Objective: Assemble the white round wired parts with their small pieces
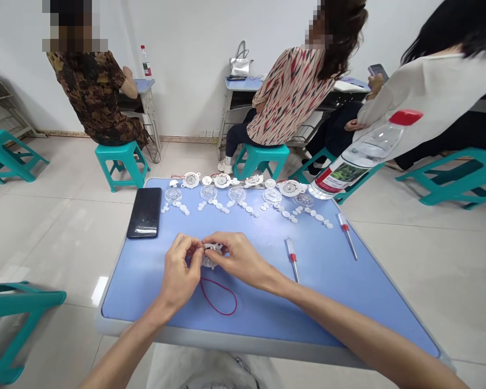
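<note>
My left hand and my right hand meet over the middle of a blue table. Both pinch a small white round plastic part held between the fingertips. A thin red wire loop trails from the part toward me across the tabletop. Most of the part is hidden by my fingers.
Along the far edge lie several white round parts and clear domes with small discs. A black phone lies at the far left. Two red-banded screwdrivers lie right. A water bottle leans at the far right corner. Three people sit on teal stools behind.
</note>
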`<control>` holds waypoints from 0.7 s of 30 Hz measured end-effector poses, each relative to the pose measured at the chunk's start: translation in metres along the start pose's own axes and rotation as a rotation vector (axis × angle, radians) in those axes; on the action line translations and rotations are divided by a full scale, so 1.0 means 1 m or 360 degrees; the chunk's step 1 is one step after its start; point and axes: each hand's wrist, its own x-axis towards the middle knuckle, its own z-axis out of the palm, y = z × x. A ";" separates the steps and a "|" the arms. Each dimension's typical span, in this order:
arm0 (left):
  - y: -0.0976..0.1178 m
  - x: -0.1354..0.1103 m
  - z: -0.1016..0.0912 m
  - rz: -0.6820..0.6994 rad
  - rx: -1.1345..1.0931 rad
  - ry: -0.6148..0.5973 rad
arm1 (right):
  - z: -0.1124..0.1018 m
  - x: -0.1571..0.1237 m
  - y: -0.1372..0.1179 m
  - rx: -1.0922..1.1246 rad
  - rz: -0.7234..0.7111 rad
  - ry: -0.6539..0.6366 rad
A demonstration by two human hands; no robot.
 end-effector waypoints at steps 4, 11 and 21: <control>0.000 -0.001 0.002 0.0030 0.0034 0.0005 | -0.001 0.000 -0.001 0.0027 0.0005 -0.0018; -0.001 -0.003 0.004 0.0024 0.0022 -0.0013 | -0.002 0.000 -0.002 0.0201 0.0112 -0.0061; 0.000 -0.002 0.002 -0.0016 -0.0039 -0.0056 | -0.004 -0.001 -0.001 0.0274 0.0151 -0.0118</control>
